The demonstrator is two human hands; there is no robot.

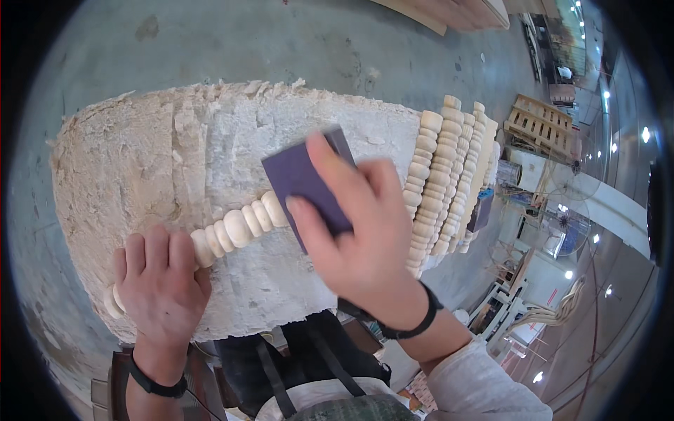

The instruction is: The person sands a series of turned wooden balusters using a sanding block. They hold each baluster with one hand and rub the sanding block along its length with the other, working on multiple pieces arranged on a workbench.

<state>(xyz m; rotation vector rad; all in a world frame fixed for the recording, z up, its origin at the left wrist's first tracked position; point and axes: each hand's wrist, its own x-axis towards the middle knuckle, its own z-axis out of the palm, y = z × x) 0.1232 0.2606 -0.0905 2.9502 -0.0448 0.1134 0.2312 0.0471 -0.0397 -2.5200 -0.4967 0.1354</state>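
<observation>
- Pale beaded wooden spindle (240, 226): left hand (163, 284) closed over it, toward 8 o'clock.
- Right hand (361, 235): closed on flat purple rectangular block (302, 179), spindle's 2 o'clock side.

Around the edges a stained grey-green floor (316, 42) can be seen, with some wooden boards (460, 12) cut off by the top of the view. Over on the right a slatted wooden pallet (540, 128) is spotted, and below it a couple of round caged fans (576, 168) can just about be made out. Further down, a bunch of curved pale pieces (562, 309) is shown, with bright lights (645, 134) dotted along that whole side.
</observation>
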